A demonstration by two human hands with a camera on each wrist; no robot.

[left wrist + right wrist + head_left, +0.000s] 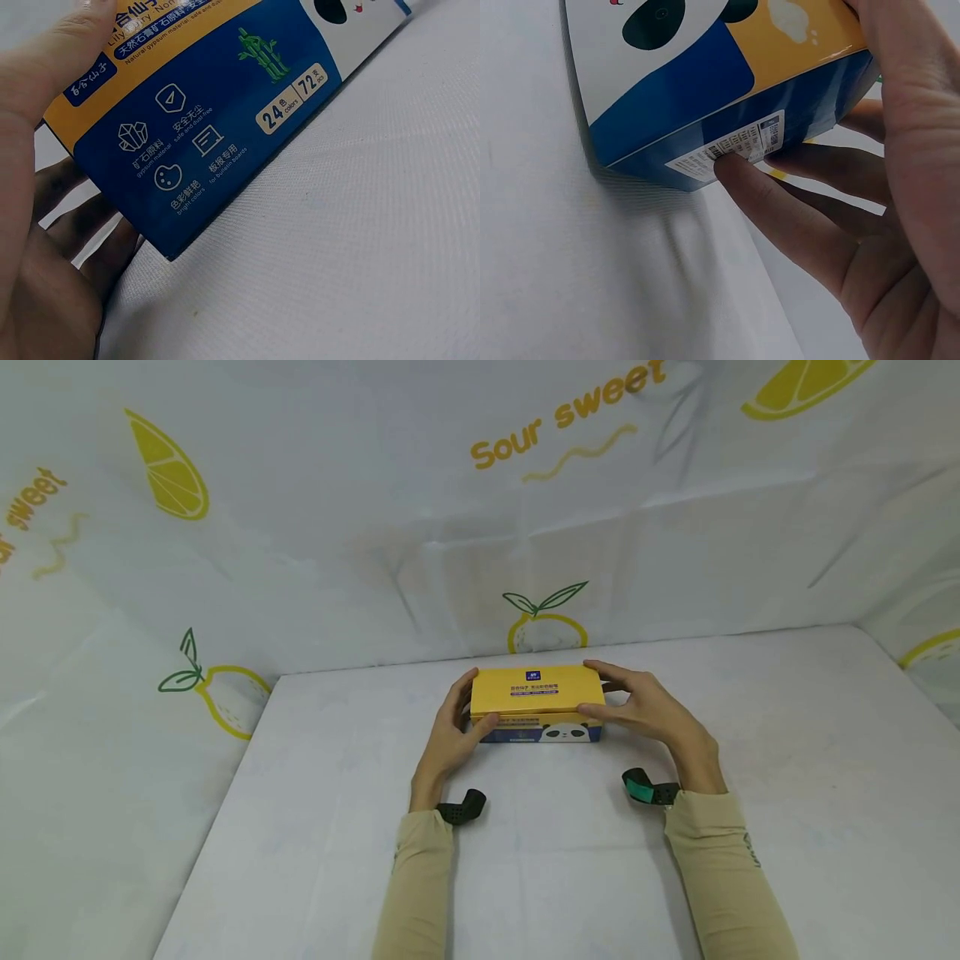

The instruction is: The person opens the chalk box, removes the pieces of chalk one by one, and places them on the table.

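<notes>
A yellow and blue chalk box [536,693] sits on the white-covered table near its back edge, with its yellow lid uppermost. A panda face shows at the right of its front. My left hand [448,739] grips the left end, thumb at the upper front edge and fingers round the side. At the opposite end, my right hand [651,706] holds the box with the thumb on the front corner of the lid. In the right wrist view, fingertips touch the end panel beside a white label [771,133]. The left wrist view shows printed icons and "24 colors 72 pcs" on the front.
Behind the box rises a white cloth backdrop [360,585] printed with lemons. The white tabletop [555,868] stretches out on both sides and in front. Dark wrist-worn devices sit on the left wrist [462,808] and the right wrist [649,788].
</notes>
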